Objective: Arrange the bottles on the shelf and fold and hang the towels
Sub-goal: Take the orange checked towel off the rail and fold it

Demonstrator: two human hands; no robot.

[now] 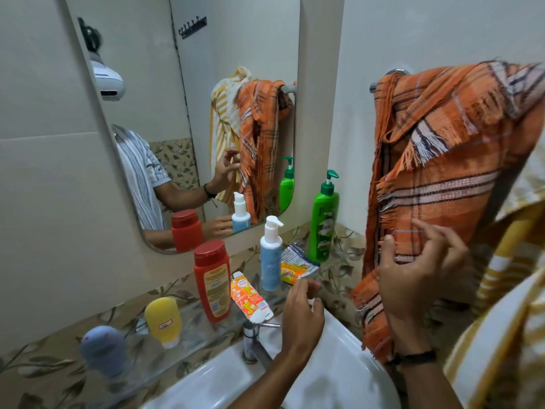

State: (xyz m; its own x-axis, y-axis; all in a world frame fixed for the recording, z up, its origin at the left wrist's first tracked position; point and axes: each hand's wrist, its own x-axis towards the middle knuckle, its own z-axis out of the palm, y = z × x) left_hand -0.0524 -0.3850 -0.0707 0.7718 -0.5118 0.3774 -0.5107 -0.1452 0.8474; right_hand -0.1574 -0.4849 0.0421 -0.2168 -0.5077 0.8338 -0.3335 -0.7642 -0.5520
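On the glass shelf [193, 330] above the basin stand a purple-grey bottle [103, 346], a yellow bottle [163, 320] upside down on its cap, a red bottle [212, 278], a white-and-blue pump bottle [270, 258] and a green pump bottle [323, 222]. An orange tube [250, 299] leans between them. An orange plaid towel [442, 178] hangs bunched over the towel bar [373, 87]. My right hand [413, 278] is against its lower part, fingers spread. My left hand [303, 314] curls at the corner of a foil sachet [298, 264]; whether it grips is unclear.
A yellow-and-white striped towel [507, 305] hangs at the far right, partly behind the orange one. Below the shelf are the white basin [339, 367] and its metal tap [250, 343]. A mirror [177, 98] covers the wall above.
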